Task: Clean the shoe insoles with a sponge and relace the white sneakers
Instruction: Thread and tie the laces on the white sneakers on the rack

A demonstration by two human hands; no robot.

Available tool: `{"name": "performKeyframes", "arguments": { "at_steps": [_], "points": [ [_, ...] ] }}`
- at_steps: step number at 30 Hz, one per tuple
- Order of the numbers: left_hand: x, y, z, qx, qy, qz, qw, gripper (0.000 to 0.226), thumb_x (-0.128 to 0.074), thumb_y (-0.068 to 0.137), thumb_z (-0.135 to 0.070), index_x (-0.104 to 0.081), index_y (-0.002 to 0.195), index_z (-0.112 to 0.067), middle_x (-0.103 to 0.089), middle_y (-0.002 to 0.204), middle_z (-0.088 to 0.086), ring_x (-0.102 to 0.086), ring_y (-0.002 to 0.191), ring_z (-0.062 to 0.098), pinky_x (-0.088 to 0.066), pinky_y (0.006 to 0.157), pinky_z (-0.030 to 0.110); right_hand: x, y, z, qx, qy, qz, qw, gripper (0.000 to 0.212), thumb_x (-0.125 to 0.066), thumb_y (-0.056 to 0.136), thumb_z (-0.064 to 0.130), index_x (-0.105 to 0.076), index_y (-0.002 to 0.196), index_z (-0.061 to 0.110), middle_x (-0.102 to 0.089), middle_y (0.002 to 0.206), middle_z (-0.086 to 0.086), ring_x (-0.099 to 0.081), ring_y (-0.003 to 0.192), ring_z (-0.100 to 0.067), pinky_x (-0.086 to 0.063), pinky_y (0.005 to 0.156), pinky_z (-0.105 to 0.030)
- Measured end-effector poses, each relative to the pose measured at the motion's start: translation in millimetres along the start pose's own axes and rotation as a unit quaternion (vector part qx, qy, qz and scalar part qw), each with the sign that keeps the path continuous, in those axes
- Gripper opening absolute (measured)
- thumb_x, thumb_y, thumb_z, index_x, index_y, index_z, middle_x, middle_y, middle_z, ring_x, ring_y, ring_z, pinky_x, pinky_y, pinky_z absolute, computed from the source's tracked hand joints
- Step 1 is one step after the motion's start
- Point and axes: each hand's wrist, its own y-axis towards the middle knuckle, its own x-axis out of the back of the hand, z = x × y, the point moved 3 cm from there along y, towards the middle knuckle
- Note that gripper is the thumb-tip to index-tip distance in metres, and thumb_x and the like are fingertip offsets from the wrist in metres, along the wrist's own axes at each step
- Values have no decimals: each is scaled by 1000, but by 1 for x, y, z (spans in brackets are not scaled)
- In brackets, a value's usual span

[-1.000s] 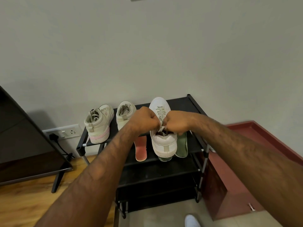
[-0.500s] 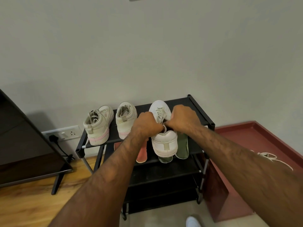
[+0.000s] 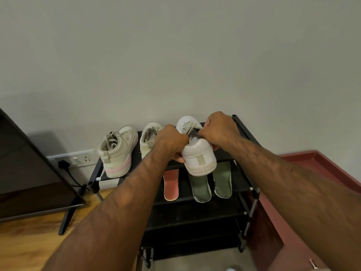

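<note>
Left grip: curled round the left side of the white sneaker; fingertips are seen beneath its sole edge.
Right grip: curled round the sneaker's right side at the collar, with fingertips seen beside the heel.
White sneaker: held between both grips, heel toward the camera and toe toward the wall, over the top shelf of the black shoe rack. Whether the shelf is touched cannot be told.
Lace: seen running from the tongue back to the gap between the grips. Which grip pinches it cannot be told.
Red insole: laid flat on the top shelf, just left of the held sneaker.
Green insoles: two, laid side by side on the same shelf; their far ends are covered by the sneaker's heel.
Beige sneakers: two, stood at the shelf's left end; a pink band is seen on the sole of the outer one.
Wall socket: set low on the wall left of the rack, with a black plug inserted.
</note>
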Motion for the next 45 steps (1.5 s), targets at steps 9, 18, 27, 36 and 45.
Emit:
{"name": "performKeyframes", "arguments": {
  "at_steps": [9,18,27,36,45],
  "points": [
    [4,27,4,-31,136,-58,988,15,-66,92,-20,-62,98,-7,-72,86,11,-73,69,28,-57,54,31,-42,28,-12,-26,28,0,999,20,-83,77,31,-72,81,15,-73,80,-3,-72,70,-23,-65,61,-43],
    [-1,10,13,34,-104,22,994,28,-68,86,-16,-64,110,-1,-71,100,18,-73,92,34,-65,70,45,-33,12,-15,-43,147,91,984,21,-79,86,30,-72,84,11,-76,84,-5,-75,82,-23,-65,74,-45],
    [-20,-102,41,-92,-131,-166,973,12,-57,90,-25,-59,96,-14,-67,92,2,-63,82,18,-52,71,38,10,-73,-46,8,156,42,987,6,-70,89,31,-68,94,27,-70,97,6,-68,93,-15,-59,91,-46],
    [-150,-191,118,28,-134,152,979,9,-60,93,-9,-64,100,-13,-67,91,7,-68,77,23,-55,62,34,-3,-197,-153,-26,102,143,984,9,-70,87,18,-73,82,24,-69,79,14,-66,82,-5,-47,68,-25],
    [-271,-228,193,103,-70,266,956,20,-58,96,-11,-64,114,-8,-68,105,11,-69,81,21,-59,73,38,-72,-273,-276,-117,60,260,956,19,-62,90,8,-76,84,20,-72,80,8,-64,74,-5,-48,65,-24]
  ]
}}
